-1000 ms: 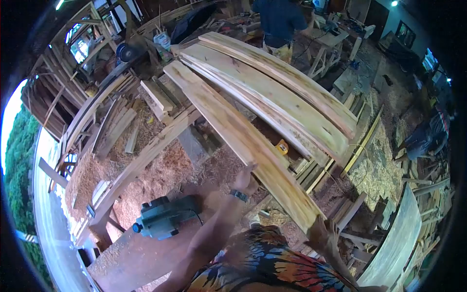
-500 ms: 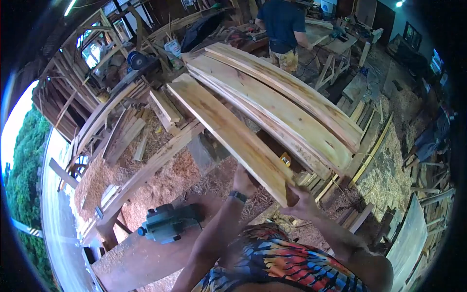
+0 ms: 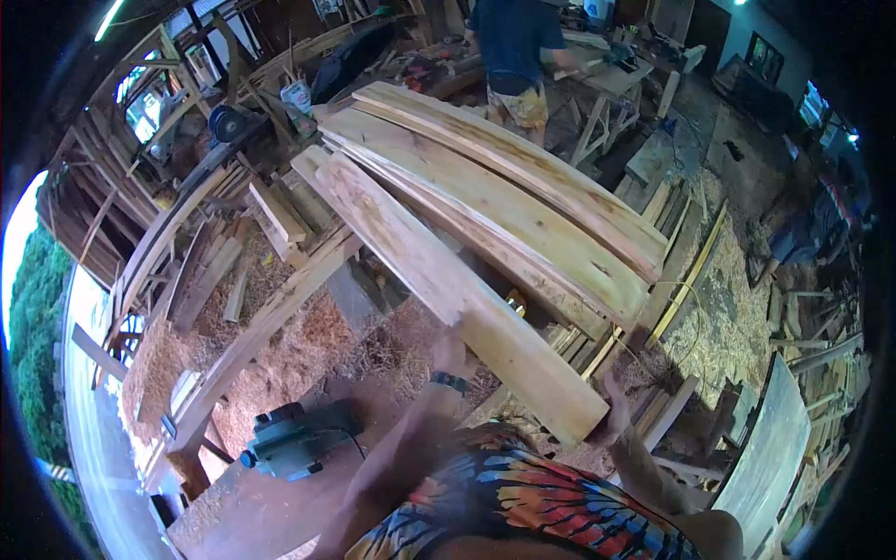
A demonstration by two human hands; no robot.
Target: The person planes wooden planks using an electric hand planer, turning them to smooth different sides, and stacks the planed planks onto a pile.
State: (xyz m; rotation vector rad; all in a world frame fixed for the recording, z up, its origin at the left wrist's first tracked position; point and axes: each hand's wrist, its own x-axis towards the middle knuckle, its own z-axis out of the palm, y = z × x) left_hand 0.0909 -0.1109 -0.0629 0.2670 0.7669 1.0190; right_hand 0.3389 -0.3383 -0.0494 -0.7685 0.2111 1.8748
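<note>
A long pale wooden board (image 3: 467, 308) slants from the stack toward me, its near end lying in front of my body. My left hand (image 3: 452, 353), with a dark band at the wrist, is closed on the board's left edge; its fingertips are partly hidden at the wood. At the near right corner, my right hand (image 3: 618, 415) holds the board's end, somewhat blurred, with a finger pointing up along the side. A green electric planer (image 3: 294, 443) rests on a wide panel (image 3: 252, 509) to the left of my left arm.
Several thick boards (image 3: 504, 201) lie side by side ahead. A long beam (image 3: 266, 322) crosses on the left above wood shavings (image 3: 313, 345). Another person (image 3: 513, 56) stands beyond the boards. A pale sheet (image 3: 761, 457) leans at the right, near stacked offcuts (image 3: 831, 411).
The board has been turned so that a different, paler face shows, and its near end has swung to the right. My right hand has moved right with it. The whole view has shifted slightly.
</note>
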